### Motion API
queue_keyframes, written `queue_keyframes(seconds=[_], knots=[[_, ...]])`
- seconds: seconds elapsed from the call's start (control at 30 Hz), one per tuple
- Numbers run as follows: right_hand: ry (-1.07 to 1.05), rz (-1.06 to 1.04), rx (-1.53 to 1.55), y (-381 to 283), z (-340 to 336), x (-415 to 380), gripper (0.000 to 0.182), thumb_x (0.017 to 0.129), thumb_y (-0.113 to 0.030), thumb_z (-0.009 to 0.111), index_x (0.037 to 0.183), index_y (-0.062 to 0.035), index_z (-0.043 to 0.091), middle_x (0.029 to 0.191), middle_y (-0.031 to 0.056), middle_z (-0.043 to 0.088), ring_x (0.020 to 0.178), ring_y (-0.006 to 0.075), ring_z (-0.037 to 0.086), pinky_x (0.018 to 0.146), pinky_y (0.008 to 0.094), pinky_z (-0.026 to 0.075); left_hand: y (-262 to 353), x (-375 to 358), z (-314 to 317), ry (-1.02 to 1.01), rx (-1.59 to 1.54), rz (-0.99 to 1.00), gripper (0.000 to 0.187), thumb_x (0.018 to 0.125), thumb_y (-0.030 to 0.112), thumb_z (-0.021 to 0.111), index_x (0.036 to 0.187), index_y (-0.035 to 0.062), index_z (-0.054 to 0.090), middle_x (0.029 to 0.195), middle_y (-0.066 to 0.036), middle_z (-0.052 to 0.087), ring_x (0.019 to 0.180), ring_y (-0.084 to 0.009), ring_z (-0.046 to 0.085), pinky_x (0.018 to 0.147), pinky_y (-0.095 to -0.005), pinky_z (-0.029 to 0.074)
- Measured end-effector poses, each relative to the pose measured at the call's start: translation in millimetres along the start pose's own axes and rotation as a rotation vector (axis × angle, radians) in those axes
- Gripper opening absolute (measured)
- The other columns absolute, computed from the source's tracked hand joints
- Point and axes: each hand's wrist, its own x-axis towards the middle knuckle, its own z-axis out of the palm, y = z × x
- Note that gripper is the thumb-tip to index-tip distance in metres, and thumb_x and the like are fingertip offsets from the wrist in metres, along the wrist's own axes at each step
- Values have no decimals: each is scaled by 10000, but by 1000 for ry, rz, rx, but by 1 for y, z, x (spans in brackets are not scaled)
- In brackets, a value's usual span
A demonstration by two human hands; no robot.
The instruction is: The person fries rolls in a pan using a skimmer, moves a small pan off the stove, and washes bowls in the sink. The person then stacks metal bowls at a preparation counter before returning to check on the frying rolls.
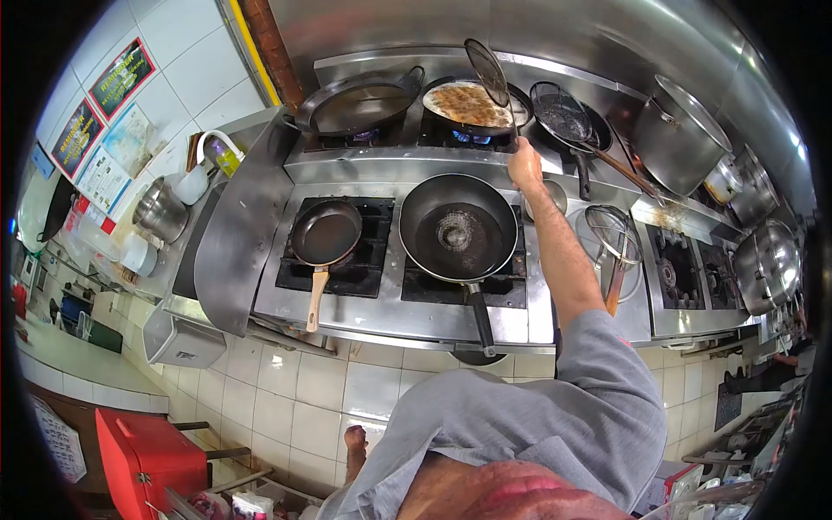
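Note:
My right hand (525, 166) is closed round the handle of a round mesh strainer (487, 72), whose head is raised over the right part of a wok. In that wok, brown food (468, 104) lies amid white foam, with a blue flame beneath. My left hand (355, 437) hangs low beside my body, away from the stove, its fingers curled; whether it holds anything is too small to tell. Left of the frothy wok is a dark wok (362, 108) over a lit burner. A large black frying pan (458, 227) sits on the front burner.
A small pan (326, 233) with a wooden handle is at front left. Another strainer (561, 111) rests over a rear pan, and one more (613, 234) lies at right. Big pots (681, 136) stand at far right. A red box (149, 459) is at lower left; another person's legs (763, 375) show right.

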Motion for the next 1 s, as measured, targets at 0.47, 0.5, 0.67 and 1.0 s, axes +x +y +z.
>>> queue_keyframes(seconds=[0.47, 0.5, 0.67, 1.0], knots=[[-189, 188, 120, 5, -5, 22, 353, 722, -60, 428, 1075, -63, 438, 829, 171, 562, 625, 277, 573, 381, 352, 470, 20, -16, 17, 177, 24, -197, 82, 629, 111, 443, 584, 54, 482, 490, -9, 411, 382, -98, 329, 308, -250, 266], [-191, 188, 121, 5, -6, 25, 353, 722, -60, 428, 1075, -63, 438, 829, 171, 562, 625, 277, 573, 381, 352, 470, 20, -16, 17, 179, 25, -198, 82, 629, 111, 443, 584, 54, 482, 490, -9, 411, 382, -98, 329, 308, -250, 266], [-364, 343, 602, 8, -21, 42, 195, 749, -66, 337, 914, -34, 435, 529, 41, 413, 369, 130, 371, 340, 316, 369, 3, -10, 7, 114, 150, -170, 84, 620, 108, 426, 574, 60, 477, 480, 4, 402, 378, -96, 321, 298, -250, 255], [-708, 424, 717, 31, -70, 84, 209, 732, -46, 508, 536, -40, 438, 433, 10, 395, 301, 72, 326, 290, 213, 295, -11, -11, 4, 42, 484, -104, 314, 637, 309, 447, 484, 37, 424, 435, -87, 371, 414, -171, 377, 402, -317, 297]])
